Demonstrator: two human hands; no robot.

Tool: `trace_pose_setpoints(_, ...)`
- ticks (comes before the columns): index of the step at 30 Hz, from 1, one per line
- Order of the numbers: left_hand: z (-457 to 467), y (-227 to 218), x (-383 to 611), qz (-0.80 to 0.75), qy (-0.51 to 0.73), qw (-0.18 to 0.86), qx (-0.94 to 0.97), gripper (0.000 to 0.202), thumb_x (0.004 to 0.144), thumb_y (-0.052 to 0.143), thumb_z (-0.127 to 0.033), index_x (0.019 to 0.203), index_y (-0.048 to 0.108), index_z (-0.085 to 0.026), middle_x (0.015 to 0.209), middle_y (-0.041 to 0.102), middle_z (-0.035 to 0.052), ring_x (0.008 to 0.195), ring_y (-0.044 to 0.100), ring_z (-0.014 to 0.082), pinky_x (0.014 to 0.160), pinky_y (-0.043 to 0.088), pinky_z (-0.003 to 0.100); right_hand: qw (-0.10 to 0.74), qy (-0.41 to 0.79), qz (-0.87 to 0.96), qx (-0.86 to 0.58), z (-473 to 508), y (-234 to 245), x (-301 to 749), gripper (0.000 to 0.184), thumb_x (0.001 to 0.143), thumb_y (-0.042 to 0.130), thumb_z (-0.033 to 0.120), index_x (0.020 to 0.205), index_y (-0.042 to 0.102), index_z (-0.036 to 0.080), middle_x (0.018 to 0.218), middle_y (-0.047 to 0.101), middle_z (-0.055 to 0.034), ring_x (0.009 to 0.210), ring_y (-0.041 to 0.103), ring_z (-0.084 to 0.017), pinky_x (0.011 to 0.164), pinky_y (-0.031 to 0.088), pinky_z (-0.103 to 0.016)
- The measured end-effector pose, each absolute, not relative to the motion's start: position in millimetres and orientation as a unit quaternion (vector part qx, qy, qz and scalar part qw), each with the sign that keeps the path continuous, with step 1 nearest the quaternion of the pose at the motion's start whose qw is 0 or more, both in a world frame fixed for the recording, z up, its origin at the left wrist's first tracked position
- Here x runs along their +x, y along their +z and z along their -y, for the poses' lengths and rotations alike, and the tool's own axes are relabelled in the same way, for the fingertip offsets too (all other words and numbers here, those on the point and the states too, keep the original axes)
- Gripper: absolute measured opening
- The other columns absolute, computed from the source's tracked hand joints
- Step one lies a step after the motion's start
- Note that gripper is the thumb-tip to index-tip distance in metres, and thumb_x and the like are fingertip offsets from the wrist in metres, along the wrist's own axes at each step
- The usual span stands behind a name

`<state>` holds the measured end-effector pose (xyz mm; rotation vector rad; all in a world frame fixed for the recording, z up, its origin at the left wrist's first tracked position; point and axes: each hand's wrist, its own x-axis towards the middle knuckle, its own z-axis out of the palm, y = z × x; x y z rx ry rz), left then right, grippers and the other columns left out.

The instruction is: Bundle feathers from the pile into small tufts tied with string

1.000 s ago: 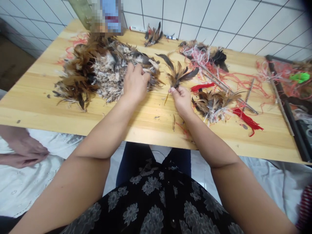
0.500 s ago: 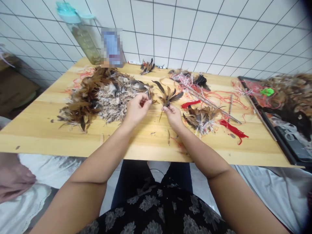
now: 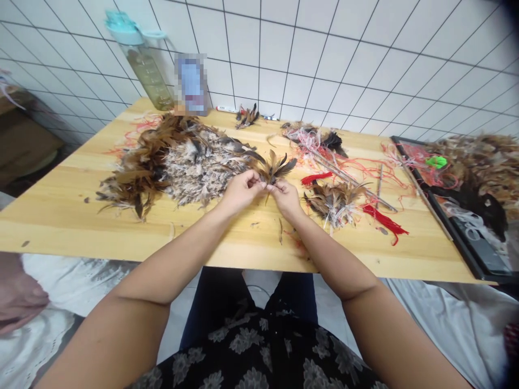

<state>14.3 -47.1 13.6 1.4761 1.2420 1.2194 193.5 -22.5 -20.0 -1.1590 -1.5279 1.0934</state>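
Over the middle of the table, my right hand (image 3: 287, 197) pinches a small bunch of brown and black feathers (image 3: 275, 163) by its base, tips fanned away from me. Against it comes my left hand (image 3: 245, 190), thumb and forefinger closed on a feather whose outline merges with the bunch. A large heap of feathers (image 3: 194, 170), pale fluffy bases and brown tips, lies just left of my left hand. To the right of my right hand rests a smaller feather pile (image 3: 334, 202) with whitish strands.
Red thread bundles (image 3: 385, 219), pink string (image 3: 312, 140) and a thin rod (image 3: 352, 181) lie on the right. A black-edged tray (image 3: 450, 227) holds more feathers and a green item (image 3: 436, 161). At the back stand a water bottle (image 3: 150, 75) and a blurred phone-like object (image 3: 191, 84).
My left hand has moved right, away from the large heap, and its fingertips now meet my right hand's at the base of the bunch. The view has shifted slightly.
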Motion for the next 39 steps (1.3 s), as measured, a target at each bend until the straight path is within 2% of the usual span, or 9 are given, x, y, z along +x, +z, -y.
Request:
trace_pose_setpoints(3, 47.9, 16.9, 15.8, -0.493, 0.487, 0.414, 0.59, 0.023, 0.079, 0.08, -0.029, 0.076, 0.059, -0.022, 0.074, 0.062, -0.0018, 0.071, 0.055, 0.0184, 0.073, 0.04, 0.03, 0.449, 0.447, 0.628, -0.452, 24.0, -18.1, 194.2, 0.052, 0.08, 0.083, 0.059, 0.058, 0.051, 0.025, 0.069, 0.05, 0.0, 0.079, 0.048, -0.018, 0.085, 0.038, -0.037)
trace_pose_setpoints(9, 47.2, 17.7, 17.1, -0.495, 0.495, 0.41, 0.585, 0.016, 0.078, 0.076, -0.025, 0.075, 0.061, -0.021, 0.073, 0.062, -0.0018, 0.072, 0.054, 0.0181, 0.073, 0.04, 0.03, 0.456, 0.46, 0.626, -0.435, 25.2, -15.3, 191.0, 0.042, 0.08, 0.078, 0.044, 0.059, 0.046, 0.025, 0.068, 0.041, 0.0026, 0.075, 0.041, -0.016, 0.083, 0.04, -0.035)
trace_pose_setpoints(13, 45.9, 14.7, 17.9, -0.497, 0.498, 0.415, 0.577, 0.016, 0.077, 0.078, -0.023, 0.076, 0.062, -0.021, 0.073, 0.063, -0.0016, 0.073, 0.057, 0.0185, 0.074, 0.042, 0.029, 0.449, 0.462, 0.617, -0.451, 25.0, -13.7, 189.8, 0.039, 0.08, 0.079, 0.037, 0.057, 0.051, 0.024, 0.069, 0.048, 0.0014, 0.076, 0.044, -0.016, 0.083, 0.041, -0.035)
trace_pose_setpoints(18, 45.4, 10.4, 16.7, -0.487, 0.493, 0.441, 0.57, 0.016, 0.078, 0.078, -0.027, 0.085, 0.065, -0.02, 0.079, 0.07, 0.001, 0.074, 0.064, 0.0196, 0.073, 0.049, 0.029, 0.423, 0.489, 0.614, -0.453, 27.5, -8.9, 190.0, 0.023, 0.085, 0.077, 0.027, 0.066, 0.067, 0.021, 0.076, 0.069, -0.0016, 0.082, 0.057, -0.019, 0.09, 0.049, -0.035)
trace_pose_setpoints(23, 45.7, 10.0, 14.3, -0.478, 0.468, 0.44, 0.598, 0.015, 0.082, 0.078, -0.032, 0.076, 0.074, -0.019, 0.072, 0.069, 0.0027, 0.068, 0.06, 0.0202, 0.068, 0.045, 0.03, 0.416, 0.483, 0.621, -0.456, 28.7, -5.6, 191.4, 0.025, 0.086, 0.076, 0.018, 0.062, 0.07, 0.022, 0.075, 0.069, -0.0018, 0.083, 0.059, -0.019, 0.098, 0.051, -0.036)
trace_pose_setpoints(26, 45.6, 14.3, 12.7, -0.47, 0.461, 0.42, 0.624, 0.018, 0.083, 0.077, -0.03, 0.068, 0.077, -0.021, 0.071, 0.068, 0.0038, 0.075, 0.062, 0.0232, 0.075, 0.048, 0.033, 0.417, 0.478, 0.623, -0.457, 27.4, -8.3, 192.5, 0.024, 0.086, 0.077, 0.017, 0.063, 0.072, 0.022, 0.078, 0.069, -0.0021, 0.086, 0.06, -0.019, 0.1, 0.05, -0.036)
trace_pose_setpoints(32, 46.2, 20.0, 10.1, -0.451, 0.448, 0.417, 0.649, 0.024, 0.085, 0.081, -0.033, 0.063, 0.078, -0.024, 0.071, 0.065, 0.0047, 0.086, 0.065, 0.0275, 0.092, 0.053, 0.037, 0.388, 0.515, 0.625, -0.439, 27.8, -7.6, 195.5, 0.02, 0.085, 0.075, 0.021, 0.066, 0.072, 0.02, 0.075, 0.068, -0.0005, 0.08, 0.059, -0.017, 0.09, 0.048, -0.033)
trace_pose_setpoints(36, 46.0, 14.3, 11.7, -0.433, 0.449, 0.447, 0.64, 0.025, 0.086, 0.083, -0.039, 0.067, 0.078, -0.022, 0.075, 0.068, 0.0054, 0.082, 0.065, 0.0258, 0.085, 0.054, 0.035, 0.372, 0.545, 0.622, -0.421, 29.3, -1.2, 199.6, 0.022, 0.079, 0.08, 0.035, 0.066, 0.071, 0.02, 0.071, 0.066, 0.0006, 0.076, 0.056, -0.015, 0.085, 0.048, -0.031)
trace_pose_setpoints(39, 45.8, 9.3, 14.0, -0.417, 0.453, 0.48, 0.625, 0.027, 0.086, 0.083, -0.043, 0.07, 0.077, -0.021, 0.076, 0.072, 0.0062, 0.077, 0.064, 0.0238, 0.076, 0.053, 0.033, 0.366, 0.559, 0.621, -0.41, 30.9, 2.8, 201.4, 0.042, 0.068, 0.09, 0.057, 0.067, 0.071, 0.02, 0.071, 0.066, 0.0005, 0.077, 0.054, -0.015, 0.086, 0.048, -0.033)
